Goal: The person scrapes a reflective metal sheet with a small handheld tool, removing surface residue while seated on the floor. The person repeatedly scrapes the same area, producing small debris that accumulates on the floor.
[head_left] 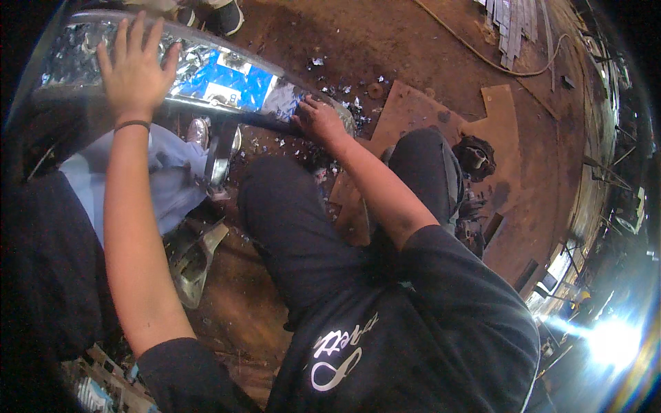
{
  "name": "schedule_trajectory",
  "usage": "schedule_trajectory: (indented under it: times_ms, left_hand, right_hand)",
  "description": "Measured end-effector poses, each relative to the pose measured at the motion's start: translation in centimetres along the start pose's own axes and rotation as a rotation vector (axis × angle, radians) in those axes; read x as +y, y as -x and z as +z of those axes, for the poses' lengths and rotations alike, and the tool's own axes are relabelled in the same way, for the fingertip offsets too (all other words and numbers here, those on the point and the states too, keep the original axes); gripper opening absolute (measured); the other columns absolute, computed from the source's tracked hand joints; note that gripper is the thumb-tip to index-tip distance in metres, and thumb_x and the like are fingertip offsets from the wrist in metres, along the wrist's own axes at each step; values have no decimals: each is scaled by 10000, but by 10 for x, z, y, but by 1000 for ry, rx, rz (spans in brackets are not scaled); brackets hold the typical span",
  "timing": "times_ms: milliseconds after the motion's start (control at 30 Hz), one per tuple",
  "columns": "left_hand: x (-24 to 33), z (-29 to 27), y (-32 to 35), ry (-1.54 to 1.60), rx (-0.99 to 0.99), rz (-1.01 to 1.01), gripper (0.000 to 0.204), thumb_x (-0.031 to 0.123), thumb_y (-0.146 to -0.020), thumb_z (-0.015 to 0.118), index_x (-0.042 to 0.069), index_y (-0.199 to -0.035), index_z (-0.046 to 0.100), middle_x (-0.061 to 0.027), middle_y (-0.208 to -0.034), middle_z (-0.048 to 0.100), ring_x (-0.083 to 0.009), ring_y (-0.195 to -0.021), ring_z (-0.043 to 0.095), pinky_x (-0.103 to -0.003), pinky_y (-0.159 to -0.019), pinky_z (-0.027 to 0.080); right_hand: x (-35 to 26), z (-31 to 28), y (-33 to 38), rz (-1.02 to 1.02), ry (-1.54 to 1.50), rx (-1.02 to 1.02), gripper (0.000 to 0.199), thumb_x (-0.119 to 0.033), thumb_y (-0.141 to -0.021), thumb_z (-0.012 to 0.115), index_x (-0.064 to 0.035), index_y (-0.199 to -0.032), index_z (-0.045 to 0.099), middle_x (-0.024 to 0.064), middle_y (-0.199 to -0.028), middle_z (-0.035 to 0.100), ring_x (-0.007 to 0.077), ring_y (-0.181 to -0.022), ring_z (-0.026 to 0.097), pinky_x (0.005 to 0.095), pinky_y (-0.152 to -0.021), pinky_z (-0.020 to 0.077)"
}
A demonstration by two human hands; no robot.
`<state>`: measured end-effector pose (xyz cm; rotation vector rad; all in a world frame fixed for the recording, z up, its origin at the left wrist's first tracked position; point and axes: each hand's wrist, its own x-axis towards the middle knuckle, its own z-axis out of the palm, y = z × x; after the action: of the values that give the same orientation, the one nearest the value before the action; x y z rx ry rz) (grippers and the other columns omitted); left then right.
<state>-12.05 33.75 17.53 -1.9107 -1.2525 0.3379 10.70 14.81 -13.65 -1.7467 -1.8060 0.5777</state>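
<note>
A long, curved metal panel (275,76), possibly a vehicle bumper, lies across the upper left. Part of its face carries a blue and white film (255,87); farther left it is shiny and wrinkled. My left hand (138,72) lies flat on the panel's left part, fingers spread. Near the right end, my right hand (321,120) touches the panel beside the film's edge, its fingers bent and drawn together. Whether something small is between those fingertips is hidden. Small torn scraps (348,89) lie around the panel's right end.
Rusty metal sheets (420,113) cover the brown floor to the right, with a dark glove-like bundle (475,157) on them. A hose (475,51) and metal strips (511,31) lie farther off. Another person's shoe (232,17) stands behind the panel. A bright light (613,342) glares at lower right.
</note>
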Motion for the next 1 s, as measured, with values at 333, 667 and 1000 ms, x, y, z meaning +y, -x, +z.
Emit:
schedule_trajectory:
  times_ms: [333,667,1000]
  left_hand:
    - [-4,17,3,41,131,17,533,549,-984,531,267,-1431,590,-7,-1549,493,-245,-1464,400,-598,-1186,255]
    - [4,-7,2,4,-24,-12,561,559,-997,512,288,-1488,537,12,-1618,410,-244,-1514,331,-600,-1223,215]
    - [-8,0,8,34,-31,-17,572,572,-995,503,273,-1480,555,7,-1622,409,-244,-1517,329,-592,-1232,186]
  right_hand:
    - [-10,-2,3,-37,47,-26,336,-352,-944,682,-80,-1139,719,201,-1308,662,389,-1018,706,462,-898,575]
    - [-3,6,-2,235,-143,87,286,-239,-890,724,-57,-1110,730,187,-1174,723,372,-1052,697,472,-897,569]
    - [12,23,-20,500,-736,-4,523,-215,-814,819,5,-1265,673,199,-1191,735,301,-1129,704,393,-1000,530]
